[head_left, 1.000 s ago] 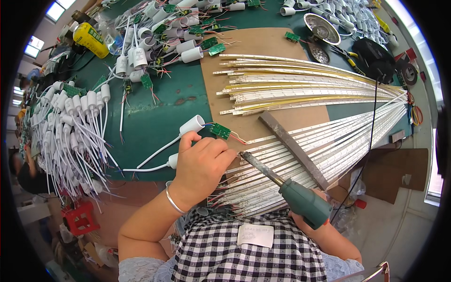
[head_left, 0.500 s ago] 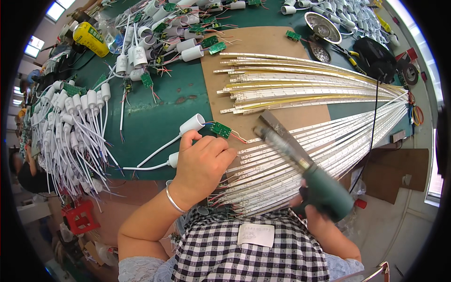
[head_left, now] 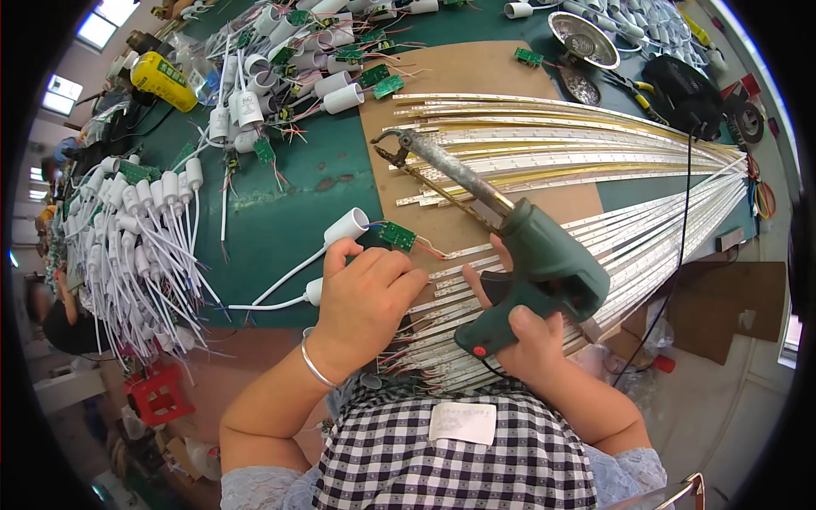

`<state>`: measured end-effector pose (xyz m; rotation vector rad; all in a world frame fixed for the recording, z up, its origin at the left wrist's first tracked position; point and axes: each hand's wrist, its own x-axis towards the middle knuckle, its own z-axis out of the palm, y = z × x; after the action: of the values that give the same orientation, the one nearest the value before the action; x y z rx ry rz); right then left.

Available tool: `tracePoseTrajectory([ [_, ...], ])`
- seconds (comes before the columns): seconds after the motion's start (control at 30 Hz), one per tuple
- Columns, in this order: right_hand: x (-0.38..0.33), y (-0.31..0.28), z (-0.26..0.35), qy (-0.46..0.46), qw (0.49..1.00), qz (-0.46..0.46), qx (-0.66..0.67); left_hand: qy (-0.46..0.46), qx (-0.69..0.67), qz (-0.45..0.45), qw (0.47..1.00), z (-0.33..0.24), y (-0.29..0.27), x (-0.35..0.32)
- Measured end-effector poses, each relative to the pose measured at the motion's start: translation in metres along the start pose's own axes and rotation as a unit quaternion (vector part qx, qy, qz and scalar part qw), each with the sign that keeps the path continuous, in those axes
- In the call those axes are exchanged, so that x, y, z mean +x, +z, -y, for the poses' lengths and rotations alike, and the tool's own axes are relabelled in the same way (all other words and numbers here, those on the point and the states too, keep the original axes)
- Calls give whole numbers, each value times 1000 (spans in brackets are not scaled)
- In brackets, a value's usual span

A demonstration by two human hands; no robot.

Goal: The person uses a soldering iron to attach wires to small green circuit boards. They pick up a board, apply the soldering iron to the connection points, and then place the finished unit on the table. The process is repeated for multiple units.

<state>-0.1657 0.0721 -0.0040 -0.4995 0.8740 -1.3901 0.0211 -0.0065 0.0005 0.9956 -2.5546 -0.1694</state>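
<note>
My left hand (head_left: 365, 306) is closed, fingers curled together over the near ends of the lower bundle of LED strips (head_left: 586, 272); what they pinch is hidden. Just beyond its knuckles lies a small green circuit board (head_left: 397, 235), wired to a white cylindrical lamp cap (head_left: 347, 225) and by thin wires to one strip's end. Another white cap (head_left: 314, 291) shows partly beside this hand. My right hand (head_left: 540, 348) holds the handle of a green soldering gun (head_left: 557, 255) loosely, thumb on it and some fingers stretched out. The gun's metal tip (head_left: 406, 140) is raised over the upper strips.
Many white caps with cables (head_left: 127, 221) hang over the table's left edge. More caps and boards (head_left: 314, 64) are heaped at the back. A metal dish (head_left: 585, 40), pliers (head_left: 637, 93), a yellow bottle (head_left: 164, 81) and a black cable (head_left: 685, 204) lie around.
The soldering gun has moved away from me and left, turning so its tip is over the upper strips and its handle shows. My left hand has stayed in place.
</note>
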Motion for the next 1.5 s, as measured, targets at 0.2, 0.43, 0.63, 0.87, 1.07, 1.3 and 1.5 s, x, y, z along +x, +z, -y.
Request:
tracePoseTrajectory([
  [0.2, 8, -1, -5, -53, 998, 43, 0, 0, 4, 4, 1000, 0, 0, 0],
  [0.43, 10, -4, -12, -69, 997, 40, 18, 1, 1, 8, 1000, -1, 0, 1],
  [0.63, 1, -3, -5, 35, 999, -2, 23, 2, 9, 19, 1000, -2, -2, 2],
  [0.87, 0, -5, -8, 20, 1000, -3, 13, 4, 14, 24, 1000, -2, -2, 3],
  [1.07, -1, -4, -9, 33, 999, -13, 28, -12, -26, 13, 1000, -4, 0, 5],
  [1.3, 1, -6, -11, 18, 999, -5, 32, -92, -143, 35, 985, -5, -10, 7],
  [1.5, 2, -5, -12, 11, 999, -10, 31, -99, -182, 45, 977, 0, -14, 4],
])
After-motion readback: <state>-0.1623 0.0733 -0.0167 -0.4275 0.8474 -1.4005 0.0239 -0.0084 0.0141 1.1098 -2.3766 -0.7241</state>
